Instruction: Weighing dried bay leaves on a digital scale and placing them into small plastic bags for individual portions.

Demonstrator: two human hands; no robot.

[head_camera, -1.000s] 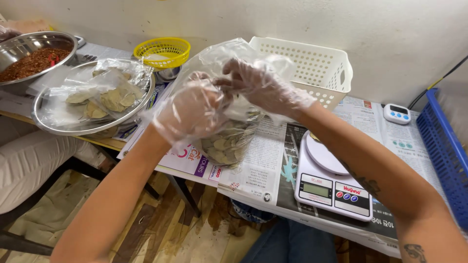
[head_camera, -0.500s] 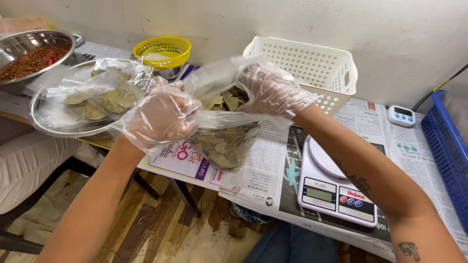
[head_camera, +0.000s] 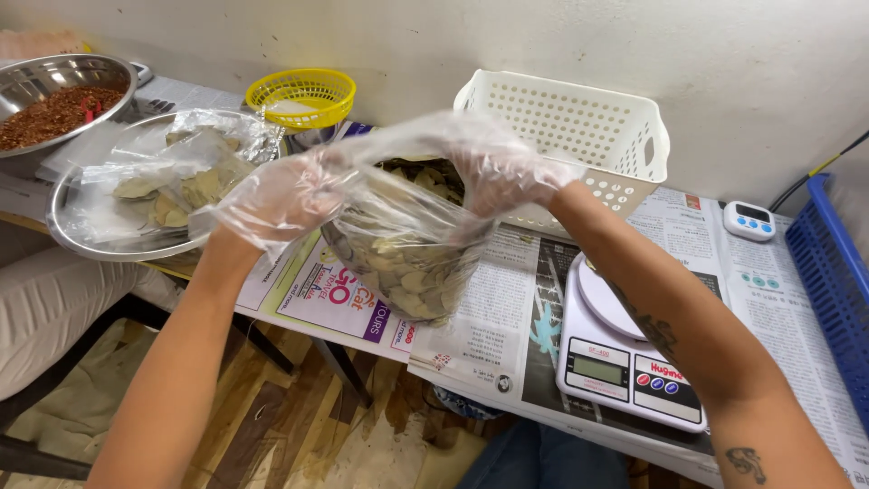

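Note:
Both my hands wear thin clear plastic gloves. My left hand (head_camera: 288,195) grips the left side of the rim of a clear plastic bag (head_camera: 409,252) filled with dried green leaves. My right hand (head_camera: 501,165) grips the bag's right rim, and together they hold its mouth stretched wide. The bag hangs just above the newspaper-covered table (head_camera: 507,312), in front of a white perforated basket (head_camera: 579,127).
A metal tray (head_camera: 86,237) with loose dried leaves and plastic wrap sits at left, a steel bowl of red chilli flakes (head_camera: 50,107) behind it. A yellow basket (head_camera: 303,95), a white kitchen scale (head_camera: 625,358), a small white timer (head_camera: 749,220) and a blue crate (head_camera: 828,281) stand around.
My hands have pulled apart from a bunched grip at the bag's top, and the bag's mouth now gapes open. The bag hangs lower and fuller in front of me.

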